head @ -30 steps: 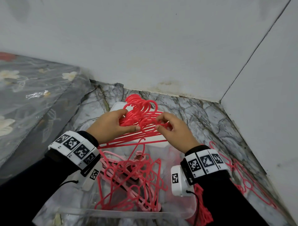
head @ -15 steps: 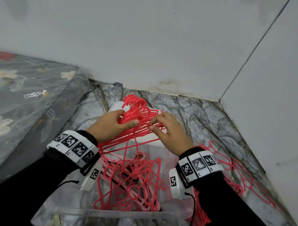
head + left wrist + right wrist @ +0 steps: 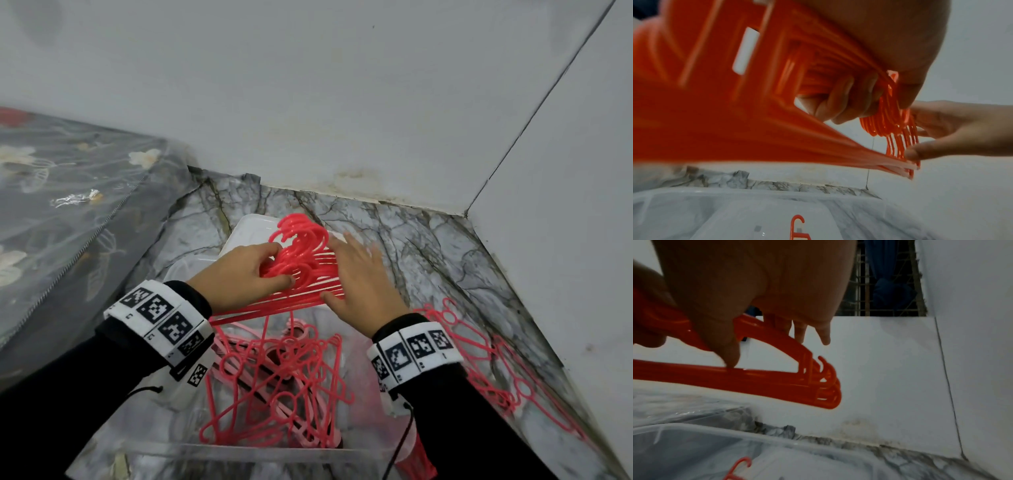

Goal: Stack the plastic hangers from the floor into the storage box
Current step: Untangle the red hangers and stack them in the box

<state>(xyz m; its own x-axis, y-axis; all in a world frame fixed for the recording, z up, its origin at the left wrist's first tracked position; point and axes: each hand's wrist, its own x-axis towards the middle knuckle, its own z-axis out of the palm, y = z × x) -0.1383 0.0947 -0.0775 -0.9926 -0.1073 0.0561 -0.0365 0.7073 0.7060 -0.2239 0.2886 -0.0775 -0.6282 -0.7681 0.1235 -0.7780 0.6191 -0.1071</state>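
Observation:
My left hand (image 3: 279,265) grips a thick bundle of red plastic hangers (image 3: 305,260) near their hooks, above the far end of the clear storage box (image 3: 239,452). In the left wrist view its fingers (image 3: 838,104) curl through the bundle (image 3: 735,121). My right hand (image 3: 337,270) lies against the bundle's right side with straight, spread fingers. Its thumb (image 3: 731,360) presses on the lower bars (image 3: 777,382). A tangle of red and pink hangers (image 3: 281,383) fills the box. More red hangers (image 3: 486,363) lie on the floor to the right.
A white lid or tray (image 3: 253,229) lies just beyond the box. Marble-patterned floor (image 3: 428,246) runs to the white walls (image 3: 342,102), which meet in a corner at the right. A floral-covered mattress (image 3: 68,212) borders the left side.
My right hand has let go of its pinch and spread its fingers along the bundle's right side. The left hand keeps its grip, and the bundle has shifted slightly away from me.

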